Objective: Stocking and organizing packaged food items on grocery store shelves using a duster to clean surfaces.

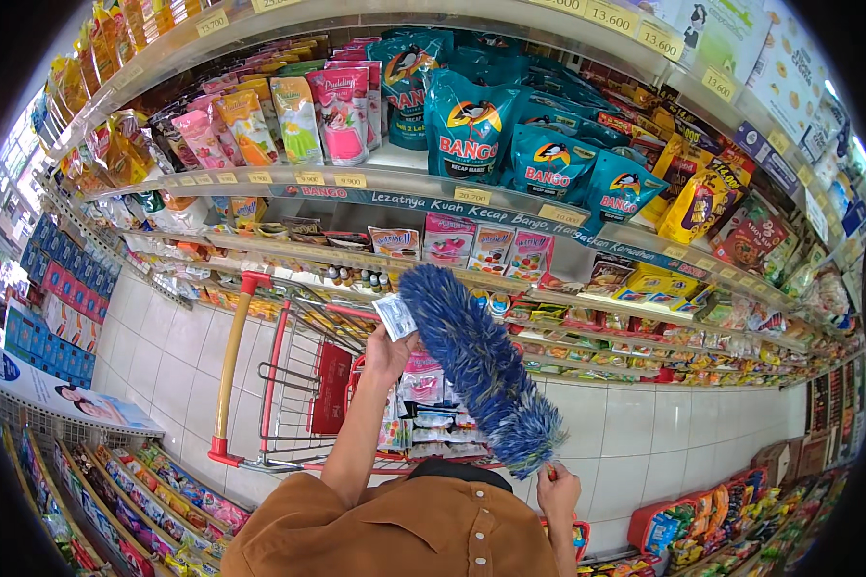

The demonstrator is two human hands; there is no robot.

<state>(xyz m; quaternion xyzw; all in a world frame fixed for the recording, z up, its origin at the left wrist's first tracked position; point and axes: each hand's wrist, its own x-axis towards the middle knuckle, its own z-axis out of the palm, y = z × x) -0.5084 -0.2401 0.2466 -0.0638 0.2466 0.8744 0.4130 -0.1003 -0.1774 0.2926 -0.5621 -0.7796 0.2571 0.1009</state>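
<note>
My left hand (391,356) is raised over the cart and closed on a small white and blue packet (394,316). At the lower right my right hand (558,489) grips the handle end of a fluffy blue duster (481,361). The duster slants up and leftward from that hand, its far tip beside the packet and near the lower shelf. Whether tip and packet touch I cannot tell. Beneath my left hand is the shopping cart (329,387), with a red panel and several pink and white packets inside, partly covered by the duster and my arm.
Ahead, a curved shelf (375,192) carries teal pouches (471,125) and pink pudding packets (342,111). Lower shelves hold small sachets (449,238). The cart's yellow handle (229,370) stands at left. Behind me are snack racks (154,500) and red baskets (659,524) on white floor tiles (635,418).
</note>
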